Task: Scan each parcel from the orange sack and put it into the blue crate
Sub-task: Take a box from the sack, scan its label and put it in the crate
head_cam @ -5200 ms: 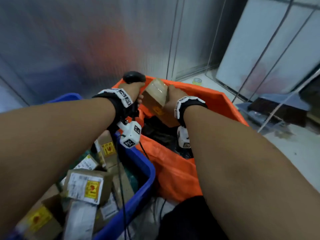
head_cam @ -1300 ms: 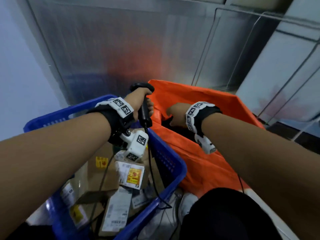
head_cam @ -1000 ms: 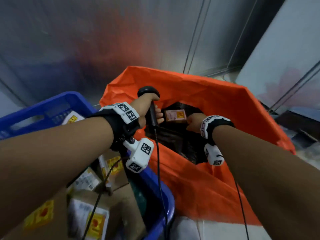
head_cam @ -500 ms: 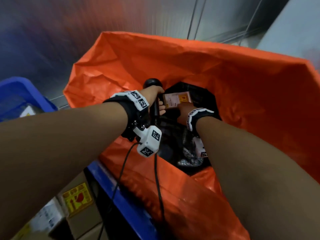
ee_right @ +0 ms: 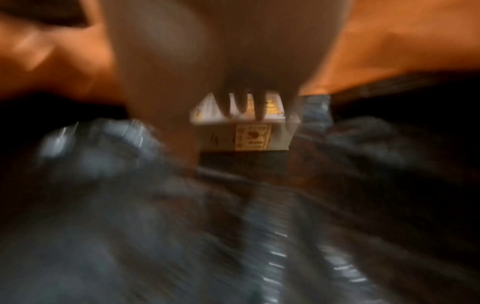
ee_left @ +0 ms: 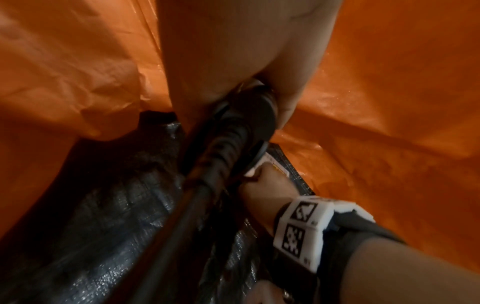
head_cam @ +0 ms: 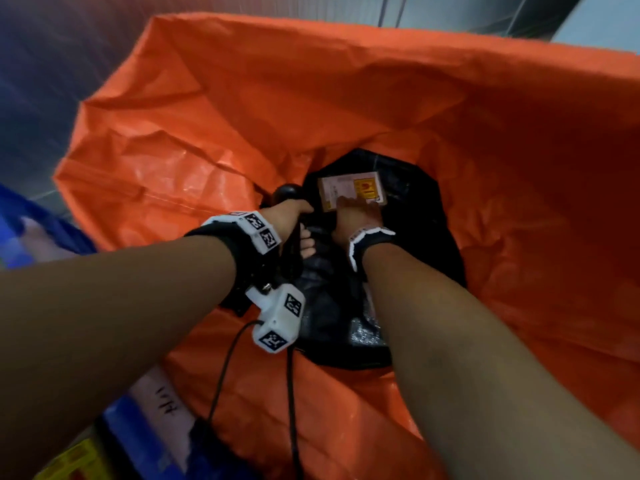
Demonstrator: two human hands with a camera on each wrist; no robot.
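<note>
Stood wide open around everything: large orange woven-plastic sack (head_cam: 346, 98), walls crumpled and soft, floor lined with dark crinkled plastic sheet (head_cam: 339, 306). Showed only as a corner beyond the sack's left wall: blue plastic crate (head_cam: 138, 441), with a yellow-stickered carton inside it, blurred.

Lay flat on the dark sheet at the bottom of the sack, near its far wall: small brown cardboard parcel (head_cam: 351, 190), box-shaped, white address label and yellow warning sticker on top, another sticker on the near side face in the right wrist view (ee_right: 249, 135).

Reached down into the sack from its near rim, both arms. Left hand (head_cam: 287, 216) wrapped tight round the handle of a black corded handheld barcode scanner (ee_left: 233, 127), just left of the parcel. Right hand (head_cam: 356, 216) on the parcel's near edge, fingers (ee_right: 241, 102) spread over the labelled top and thumb low beside the near left corner; a full pinch not clearly closed, the frame being blurred.

Judged light and stiff, a one-hand lift. Looked slick on the taped and labelled faces, so better taken across two opposite side faces, top label left uncovered for the scanner. Taken as fragile from the warning stickers, so worth setting down in the crate, not dropping.
</note>
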